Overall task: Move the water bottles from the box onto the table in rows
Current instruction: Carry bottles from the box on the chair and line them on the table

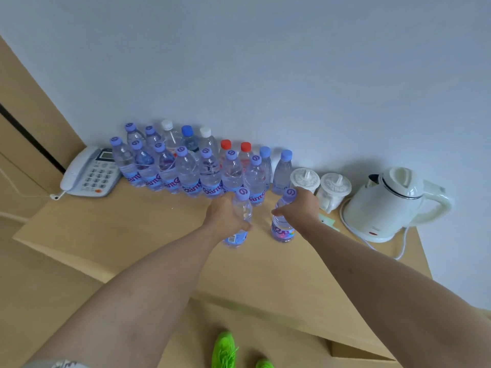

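Left grip: my left hand [225,217] is wrapped around the middle of a clear plastic water bottle with a lilac cap [237,221], holding it fast; its base looks at or just above the light wooden tabletop [106,235], and I cannot tell whether it has touched.

Right grip: my right hand [299,207] is closed over the shoulder of a second clear lilac-capped bottle [283,224], whose base appears to sit on the tabletop.

Where they are: both bottles are near the middle of the tabletop, side by side but apart, just in front of the right end of the front row.

Axis: each bottle's long axis runs cap to base, cap up. The left one tilts slightly, its cap leaning away from me toward the row; the right one is close to upright.

Doing it well: I judge I should straighten the left bottle before letting go, set both bases flat, and line them with the front row so a new row starts straight. I should release gently, since light bottles tip easily.

Front row: the front row of lilac-capped bottles [191,171] stands upright, shoulder to shoulder.

Back row: the mixed bottles with white, blue and red caps [206,140] stand against the pale wall [265,62].

Hazards: two white lidded mugs [318,184] sit just beside my right hand, with a white electric kettle [390,203] further right and a grey desk telephone [90,173] at the left end.

Box: not in view.
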Demonstrator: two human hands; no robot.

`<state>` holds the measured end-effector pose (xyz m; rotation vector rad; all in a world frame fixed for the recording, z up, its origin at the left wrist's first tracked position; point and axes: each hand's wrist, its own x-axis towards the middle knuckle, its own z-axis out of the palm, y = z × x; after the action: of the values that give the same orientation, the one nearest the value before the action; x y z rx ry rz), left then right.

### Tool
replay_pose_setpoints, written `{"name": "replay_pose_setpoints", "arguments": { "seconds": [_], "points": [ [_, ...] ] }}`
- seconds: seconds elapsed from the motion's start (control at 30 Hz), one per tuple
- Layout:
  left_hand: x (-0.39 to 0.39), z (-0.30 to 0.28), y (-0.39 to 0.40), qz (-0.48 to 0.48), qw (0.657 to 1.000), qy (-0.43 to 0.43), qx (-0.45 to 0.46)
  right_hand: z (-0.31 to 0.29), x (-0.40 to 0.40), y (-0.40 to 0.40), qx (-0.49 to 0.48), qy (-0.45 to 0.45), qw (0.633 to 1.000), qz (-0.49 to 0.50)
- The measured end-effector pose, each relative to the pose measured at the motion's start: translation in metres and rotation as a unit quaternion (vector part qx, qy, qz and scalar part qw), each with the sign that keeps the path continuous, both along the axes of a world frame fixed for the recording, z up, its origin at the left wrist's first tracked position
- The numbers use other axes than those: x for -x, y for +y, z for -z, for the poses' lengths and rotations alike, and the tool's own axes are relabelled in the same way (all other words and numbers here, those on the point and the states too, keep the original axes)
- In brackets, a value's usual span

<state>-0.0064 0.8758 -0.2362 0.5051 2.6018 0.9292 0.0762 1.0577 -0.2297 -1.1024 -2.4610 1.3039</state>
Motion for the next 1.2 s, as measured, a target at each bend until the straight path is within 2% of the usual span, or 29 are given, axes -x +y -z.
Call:
{"name": "replay_pose_setpoints", "arguments": {
  "seconds": [0.3,0.43,0.5,0.67,0.8,1.03,1.2],
  "points": [
    [0.044,0.017,0.014,0.036,0.999,-0.004,-0.011,0.006,0.038,0.015,0.000,0.036,0.999,0.039],
    [0.053,0.021,0.024,0.046,0.999,0.005,-0.021,-0.006,0.045,0.023,-0.055,-0.068,0.996,0.002],
    [0.054,0.022,0.028,0.050,0.998,0.010,-0.025,-0.010,0.048,0.023,-0.072,-0.082,0.994,-0.001],
    [0.057,0.026,0.027,0.079,0.996,0.006,-0.030,-0.008,0.052,0.025,-0.043,-0.006,0.999,-0.003],
    [0.062,0.029,0.024,0.094,0.995,0.001,-0.035,-0.007,0.055,0.022,0.005,0.017,1.000,-0.017],
    [0.066,0.029,0.022,0.105,0.994,-0.012,-0.035,-0.005,0.054,0.019,-0.028,0.012,0.999,0.042],
    [0.072,0.029,0.021,0.117,0.992,-0.021,-0.033,-0.005,0.062,0.014,-0.030,0.046,0.996,0.067]
  ]
}}
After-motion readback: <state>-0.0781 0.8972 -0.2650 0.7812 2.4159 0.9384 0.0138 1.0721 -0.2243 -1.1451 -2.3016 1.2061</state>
